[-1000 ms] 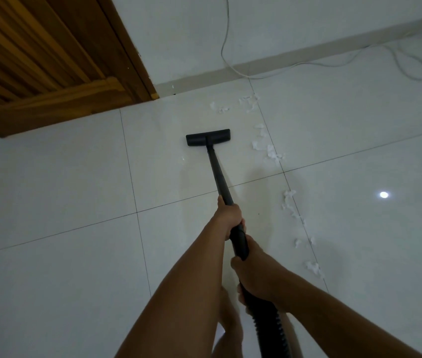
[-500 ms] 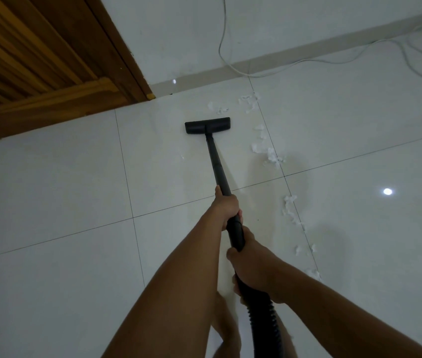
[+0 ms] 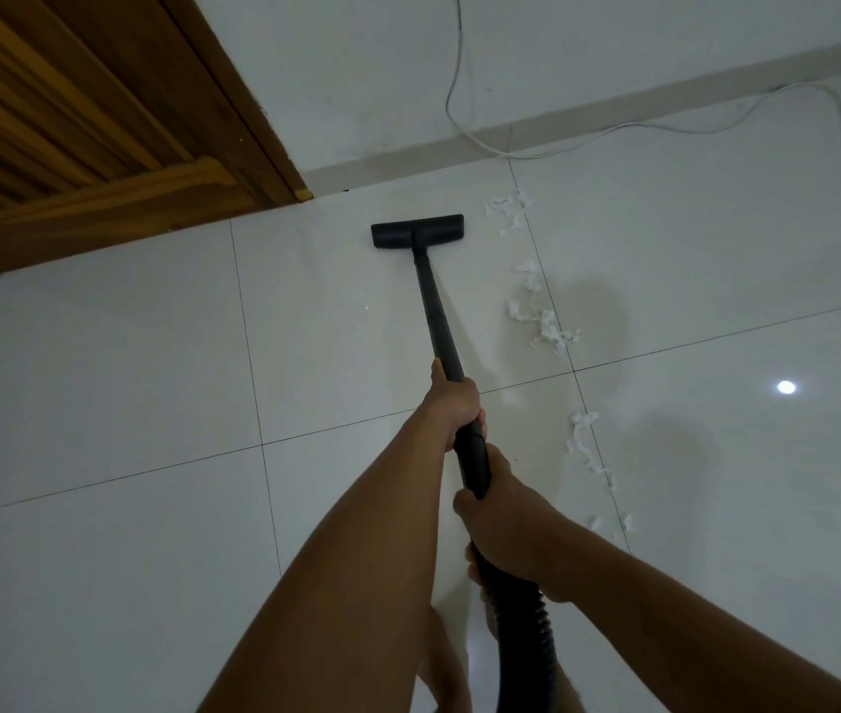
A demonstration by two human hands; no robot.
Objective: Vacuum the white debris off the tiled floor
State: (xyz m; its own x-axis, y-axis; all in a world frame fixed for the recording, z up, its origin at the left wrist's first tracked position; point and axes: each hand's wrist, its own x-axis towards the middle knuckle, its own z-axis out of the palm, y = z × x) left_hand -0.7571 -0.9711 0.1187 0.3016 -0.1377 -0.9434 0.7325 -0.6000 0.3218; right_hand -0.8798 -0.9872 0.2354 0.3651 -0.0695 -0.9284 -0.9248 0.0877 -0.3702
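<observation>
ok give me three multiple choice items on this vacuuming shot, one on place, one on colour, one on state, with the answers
1. Where is the debris relative to the vacuum head?
A) left of it
B) right of it
C) under it

2. What colour is the vacuum head?
A) black
B) red
C) white

3. How is the wand held?
A) left hand and right hand both grip it
B) one hand only
C) unheld

Answers:
1 B: the scraps trail down the floor to the head's right.
2 A: it shows black against the pale tiles.
3 A: both hands curl round the wand, left ahead of right.
</observation>
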